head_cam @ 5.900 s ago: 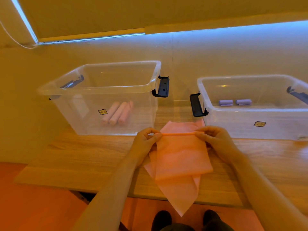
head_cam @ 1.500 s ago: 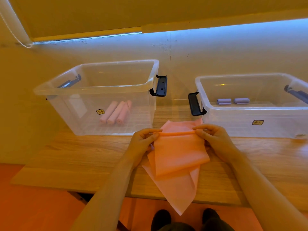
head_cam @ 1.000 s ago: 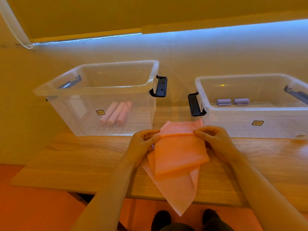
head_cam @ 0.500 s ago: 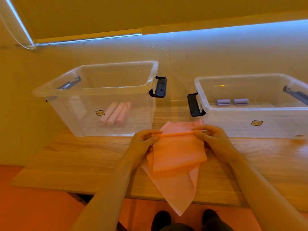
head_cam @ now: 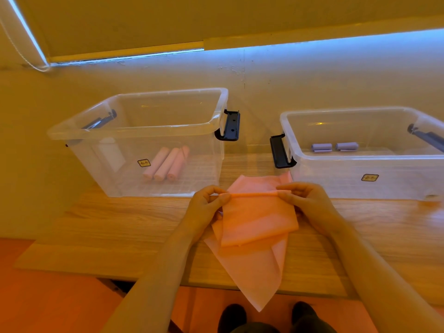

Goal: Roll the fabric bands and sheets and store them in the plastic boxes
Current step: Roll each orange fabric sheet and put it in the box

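Two plastic boxes (head_cam: 153, 131) (head_cam: 360, 164), three pink rolls (head_cam: 165, 164), two purple rolls (head_cam: 335, 147), one pink sheet (head_cam: 254, 227), two hands (head_cam: 204, 207) (head_cam: 310, 203).

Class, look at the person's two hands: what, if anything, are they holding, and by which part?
Both hold the pink fabric sheet by its rolled top edge: the left hand pinches the left end, the right hand the right end.

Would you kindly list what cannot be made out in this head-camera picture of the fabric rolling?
- Gold labels on the left box and right box: print too small to read.
- Right box's far right end: cut off by the frame edge.
- Pink sheet, far part: hidden behind its rolled edge and both hands, left hand and right hand.
- Tightness of the three pink rolls: blurred through the clear wall.
- Table legs: hidden beneath the tabletop.
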